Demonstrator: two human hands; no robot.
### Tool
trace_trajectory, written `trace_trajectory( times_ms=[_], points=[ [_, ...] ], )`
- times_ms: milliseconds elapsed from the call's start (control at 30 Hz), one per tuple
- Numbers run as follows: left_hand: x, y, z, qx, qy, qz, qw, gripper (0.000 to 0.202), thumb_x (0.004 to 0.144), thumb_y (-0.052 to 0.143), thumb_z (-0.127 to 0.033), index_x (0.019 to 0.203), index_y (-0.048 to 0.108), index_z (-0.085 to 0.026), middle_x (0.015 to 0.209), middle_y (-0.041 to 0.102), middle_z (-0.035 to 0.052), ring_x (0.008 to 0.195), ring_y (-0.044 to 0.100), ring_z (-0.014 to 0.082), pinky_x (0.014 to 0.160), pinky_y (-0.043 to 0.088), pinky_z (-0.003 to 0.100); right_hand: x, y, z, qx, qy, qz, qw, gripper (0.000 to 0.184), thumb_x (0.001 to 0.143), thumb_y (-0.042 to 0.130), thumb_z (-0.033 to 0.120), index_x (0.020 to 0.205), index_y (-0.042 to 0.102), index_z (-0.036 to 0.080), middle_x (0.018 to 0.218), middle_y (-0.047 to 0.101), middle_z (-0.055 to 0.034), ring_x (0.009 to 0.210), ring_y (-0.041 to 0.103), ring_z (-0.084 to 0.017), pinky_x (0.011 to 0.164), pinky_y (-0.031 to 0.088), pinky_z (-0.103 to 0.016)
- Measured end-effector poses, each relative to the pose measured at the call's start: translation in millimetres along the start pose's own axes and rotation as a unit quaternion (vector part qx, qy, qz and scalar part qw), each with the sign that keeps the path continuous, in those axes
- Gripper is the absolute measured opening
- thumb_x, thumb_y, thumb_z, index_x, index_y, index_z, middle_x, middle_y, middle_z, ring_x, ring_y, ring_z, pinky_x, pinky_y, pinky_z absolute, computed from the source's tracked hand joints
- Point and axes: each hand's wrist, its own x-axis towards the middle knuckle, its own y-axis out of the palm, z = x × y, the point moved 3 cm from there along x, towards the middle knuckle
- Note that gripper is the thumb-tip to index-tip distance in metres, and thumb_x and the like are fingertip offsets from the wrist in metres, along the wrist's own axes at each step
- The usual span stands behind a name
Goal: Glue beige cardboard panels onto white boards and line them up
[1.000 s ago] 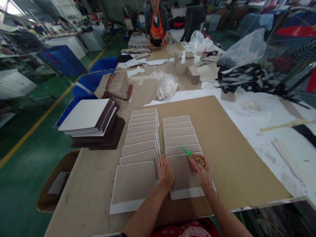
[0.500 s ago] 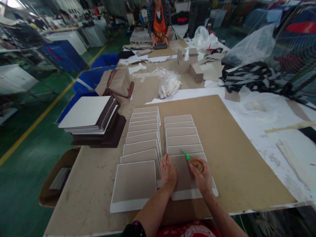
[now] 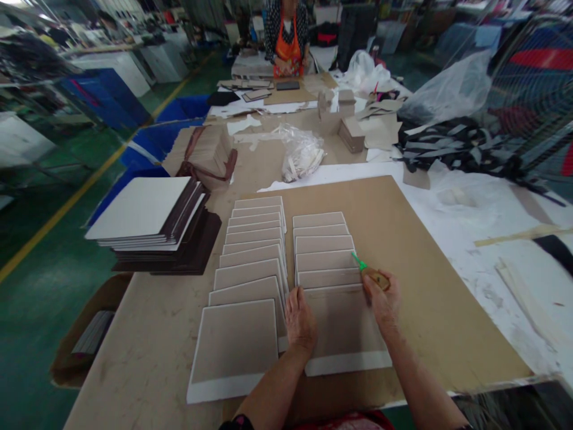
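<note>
My right hand [image 3: 385, 303] is closed around a small amber glue bottle [image 3: 378, 279] with a green nozzle. The nozzle points up and left, over the right edge of the overlapping panels. My left hand [image 3: 301, 322] lies with fingers extended along the left edge of the nearest panel [image 3: 341, 325] in the right row, a grey-brown sheet with a pale strip along its front. Further back in that row, more overlapping panels [image 3: 323, 243] show mainly their far parts. To the left, a second row of similar panels [image 3: 237, 340] overlaps the same way.
A stack of white and dark brown boards [image 3: 138, 206] stands at the left. Behind it is a tied bundle of boards [image 3: 208, 152]. A clear plastic bag [image 3: 302, 155] lies mid-table, with black strips [image 3: 452, 143] at right. A person in an orange apron [image 3: 289, 51] stands at the far end.
My right hand has moved the glue bottle right and slightly up, to the panels' right edge. My left hand stays at the panel's left edge. The far person's hands have left the dark piece.
</note>
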Motion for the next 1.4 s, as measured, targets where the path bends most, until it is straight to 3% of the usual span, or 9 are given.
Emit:
trace_trajectory(
  times_ms=[167,467,833,1200,1300,1400],
  points=[
    [0,0.8,1,0.001,0.000,0.002,1.000,0.061,0.089,0.031,-0.004,0.147,0.042,-0.017,0.140,0.054,0.0144,0.132,0.047,0.0280,0.113,0.038,0.047,-7,6,9,-0.074,-0.048,0.017,0.996,0.032,0.088,0.069,0.041,0.108,0.063,0.016,0.106,0.062,-0.0056,0.098,0.060,-0.023,0.089,0.049,-0.046],
    [0,-0.4,1,0.005,0.001,0.006,1.000,0.056,0.089,0.033,-0.004,0.141,0.050,-0.015,0.139,0.054,0.0144,0.132,0.048,0.0278,0.112,0.039,0.045,-41,46,33,-0.074,-0.128,0.078,0.986,0.036,0.088,0.068,0.047,0.106,0.063,0.017,0.102,0.063,-0.0051,0.094,0.060,-0.022,0.085,0.050,-0.043],
    [0,0.3,0,0.004,-0.008,0.012,1.000,0.056,0.090,0.033,-0.003,0.142,0.049,-0.015,0.140,0.054,0.0143,0.132,0.048,0.0277,0.113,0.039,0.045,-35,23,28,-0.091,-0.132,0.014,0.987,0.041,0.082,0.071,0.051,0.104,0.061,0.017,0.100,0.060,-0.0058,0.094,0.057,-0.023,0.086,0.046,-0.045],
    [-2,4.6,5,0.014,0.001,0.017,1.000,0.055,0.088,0.037,-0.004,0.140,0.050,-0.012,0.143,0.053,0.0134,0.137,0.044,0.0251,0.118,0.032,0.040,-81,98,56,-0.057,-0.173,0.140,0.973,0.035,0.088,0.067,0.045,0.108,0.062,0.017,0.103,0.062,-0.0052,0.094,0.060,-0.022,0.085,0.050,-0.042],
    [-1,5.9,6,0.017,0.000,0.016,1.000,0.054,0.088,0.037,-0.006,0.141,0.049,-0.012,0.143,0.052,0.0142,0.137,0.044,0.0256,0.118,0.032,0.041,-85,104,58,-0.049,-0.169,0.150,0.973,0.035,0.088,0.067,0.045,0.109,0.062,0.017,0.103,0.063,-0.0054,0.094,0.061,-0.022,0.085,0.051,-0.043],
    [-1,5.2,6,0.017,0.002,0.015,1.000,0.055,0.088,0.038,-0.004,0.140,0.050,-0.012,0.142,0.053,0.0138,0.137,0.044,0.0255,0.117,0.034,0.041,-79,92,55,-0.042,-0.161,0.145,0.975,0.036,0.086,0.069,0.045,0.108,0.062,0.017,0.103,0.063,-0.0054,0.095,0.061,-0.022,0.086,0.050,-0.043]
  ],
)
